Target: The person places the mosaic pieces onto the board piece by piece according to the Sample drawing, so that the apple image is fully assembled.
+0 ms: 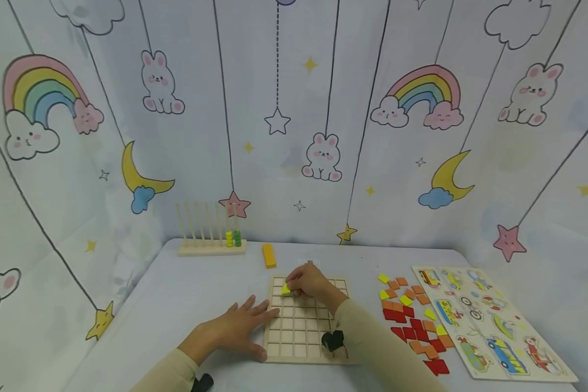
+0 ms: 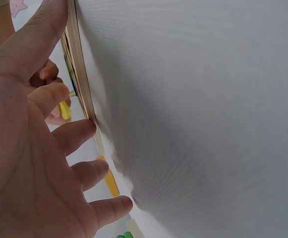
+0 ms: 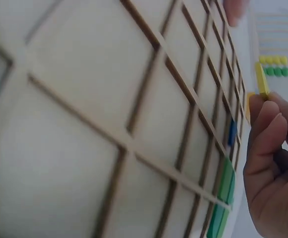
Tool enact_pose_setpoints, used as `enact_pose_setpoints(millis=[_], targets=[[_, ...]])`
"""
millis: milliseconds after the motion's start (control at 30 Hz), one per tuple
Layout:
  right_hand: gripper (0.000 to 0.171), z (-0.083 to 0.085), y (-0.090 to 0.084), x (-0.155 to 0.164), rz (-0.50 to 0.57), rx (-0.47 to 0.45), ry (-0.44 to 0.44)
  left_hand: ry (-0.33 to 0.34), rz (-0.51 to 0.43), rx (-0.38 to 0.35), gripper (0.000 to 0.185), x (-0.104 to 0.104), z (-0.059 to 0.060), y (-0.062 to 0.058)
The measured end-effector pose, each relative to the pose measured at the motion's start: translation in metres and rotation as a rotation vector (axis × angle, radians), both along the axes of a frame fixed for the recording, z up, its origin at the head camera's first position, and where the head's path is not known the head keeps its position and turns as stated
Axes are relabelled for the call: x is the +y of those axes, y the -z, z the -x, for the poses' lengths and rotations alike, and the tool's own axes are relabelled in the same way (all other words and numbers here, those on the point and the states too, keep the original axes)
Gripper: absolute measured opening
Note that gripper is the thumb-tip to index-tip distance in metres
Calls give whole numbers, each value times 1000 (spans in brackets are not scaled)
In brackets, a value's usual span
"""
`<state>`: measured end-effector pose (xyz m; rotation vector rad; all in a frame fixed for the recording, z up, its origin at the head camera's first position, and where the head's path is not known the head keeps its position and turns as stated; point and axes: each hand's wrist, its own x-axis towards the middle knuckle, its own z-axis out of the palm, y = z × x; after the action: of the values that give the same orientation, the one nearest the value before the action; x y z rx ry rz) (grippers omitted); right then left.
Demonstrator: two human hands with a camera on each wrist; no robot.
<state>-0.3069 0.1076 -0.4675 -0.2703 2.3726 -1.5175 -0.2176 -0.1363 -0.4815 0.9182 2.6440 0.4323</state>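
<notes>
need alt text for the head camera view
A person's right hand pinches a yellow tile over the far left of a wooden grid board, while the left hand rests flat against its left edge. Loose colored tiles lie to the right.

Grid board [image 1: 304, 326] pale bare wood, matt; table [image 1: 186, 294] smooth matt cloth-like cover; loose tiles [image 1: 411, 321] flat painted, slight sheen

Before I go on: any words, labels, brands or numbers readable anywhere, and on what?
None: no readable text in any view.
The wooden grid board and the yellow tile pinched by the right hand are blank.
The vehicle picture puzzle board shows pictures only; any lettering is too small to tell.
The backdrop bears drawings only.
</notes>
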Motion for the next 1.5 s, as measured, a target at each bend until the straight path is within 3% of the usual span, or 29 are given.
enact_pose_setpoints(millis=[200, 467, 800, 967, 1100, 1200, 1267, 1400, 1500], targets=[[5, -8, 7, -16, -136, 87, -22, 4, 9, -2, 96, 3, 1, 0], [7, -9, 13, -23, -252, 128, -25, 1, 11, 1, 95, 4, 1, -2], [6, -11, 12, -22, -225, 82, -27, 2, 11, -6, 95, 6, 1, -2], [11, -9, 2, -9, -183, 143, -9, 0, 13, -8, 96, 5, 2, 0], [24, -2, -15, 41, 1, 104, 86, -3, 14, -7, 98, 4, 2, -1], [33, 2, -26, 103, 147, 47, 216, -10, 19, -8, 98, 4, 2, -5], [39, 0, -30, 150, 190, 18, 321, -8, 21, -6, 99, 5, 3, -7], [49, -8, -26, 227, 110, -52, 496, -9, 15, -16, 100, 7, 5, -11], [50, -10, -12, 255, 10, -85, 524, -12, 6, -31, 99, 8, 6, -12]])
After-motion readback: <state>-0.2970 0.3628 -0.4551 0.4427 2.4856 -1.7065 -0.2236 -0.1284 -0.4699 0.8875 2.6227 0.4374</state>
